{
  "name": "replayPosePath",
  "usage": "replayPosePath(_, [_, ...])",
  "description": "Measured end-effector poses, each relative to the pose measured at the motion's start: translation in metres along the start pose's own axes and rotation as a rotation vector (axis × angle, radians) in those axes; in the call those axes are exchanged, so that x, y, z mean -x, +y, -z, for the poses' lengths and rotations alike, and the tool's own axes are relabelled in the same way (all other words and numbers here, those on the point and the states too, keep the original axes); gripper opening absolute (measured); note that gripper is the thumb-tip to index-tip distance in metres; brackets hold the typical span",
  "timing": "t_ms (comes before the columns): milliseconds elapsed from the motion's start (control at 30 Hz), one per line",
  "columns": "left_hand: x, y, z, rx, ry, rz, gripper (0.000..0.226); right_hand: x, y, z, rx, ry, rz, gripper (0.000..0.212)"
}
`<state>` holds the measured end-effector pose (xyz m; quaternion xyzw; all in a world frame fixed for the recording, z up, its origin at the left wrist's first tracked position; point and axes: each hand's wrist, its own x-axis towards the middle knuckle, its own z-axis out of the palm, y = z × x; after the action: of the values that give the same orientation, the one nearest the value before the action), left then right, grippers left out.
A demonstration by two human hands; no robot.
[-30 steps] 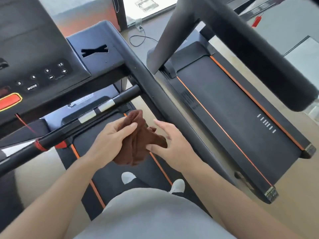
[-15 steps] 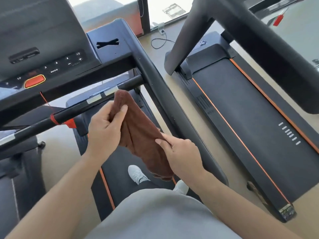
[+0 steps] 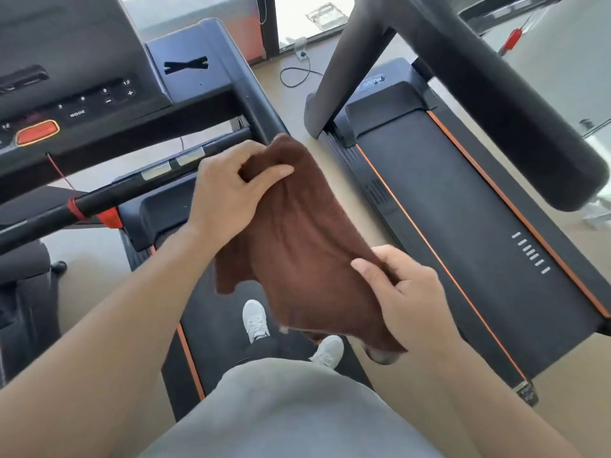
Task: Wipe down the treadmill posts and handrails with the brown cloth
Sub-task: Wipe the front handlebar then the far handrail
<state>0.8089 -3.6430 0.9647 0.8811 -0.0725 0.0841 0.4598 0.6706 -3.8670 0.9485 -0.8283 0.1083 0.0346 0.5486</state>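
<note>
Brown cloth [image 3: 297, 233] stretched mid-air over the handrail [image 3: 244, 90]; left hand [image 3: 231, 193] pinches its 11 o'clock corner, right hand [image 3: 406, 299] its 5 o'clock edge; likely readying; next, press cloth onto rail.

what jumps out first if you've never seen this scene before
A brown cloth stretched between both hands at centre: the left hand grips its top end, the right hand pinches its lower end. Upper left, an orange button glows on the treadmill console; a second treadmill lies right.
</note>
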Motion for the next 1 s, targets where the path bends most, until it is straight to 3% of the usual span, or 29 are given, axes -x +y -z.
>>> replayPosePath(100, [-0.029,0.008,-0.036,0.021,0.06,0.06,0.063,-0.026,0.02,0.039,0.217,0.163,-0.134,0.011])
replayPosePath(200, [-0.016,0.003,-0.067,0.215,0.119,0.297,0.065,-0.039,0.044,0.06,0.672,0.027,-0.352,0.062])
replayPosePath(300, [0.043,-0.012,-0.088,0.367,0.117,0.657,0.05,-0.034,0.045,0.038,0.513,-0.205,-0.321,0.077])
replayPosePath(367, [0.08,-0.029,-0.099,0.434,-0.028,0.973,0.048,-0.034,0.043,0.01,0.411,-0.361,-0.298,0.084])
replayPosePath(467, [0.099,-0.039,-0.11,0.734,-0.267,1.263,0.058,-0.049,0.046,-0.034,0.458,-0.32,-0.252,0.102])
replayPosePath(600, [0.077,-0.035,-0.115,0.902,-0.285,1.205,0.074,-0.072,0.045,-0.075,0.803,-0.126,-0.084,0.103])
replayPosePath(733, [0.049,-0.044,-0.102,0.879,-0.255,1.098,0.078,-0.105,0.04,-0.094,0.858,-0.067,0.065,0.089])
replayPosePath(900, [0.022,-0.049,-0.07,0.849,-0.229,0.759,0.029,-0.167,0.021,-0.12,0.871,-0.09,0.197,0.071])
replayPosePath(1000, [-0.007,-0.058,-0.044,0.79,-0.216,0.617,0.049,-0.212,0.0,-0.136,0.841,-0.093,0.178,0.072])
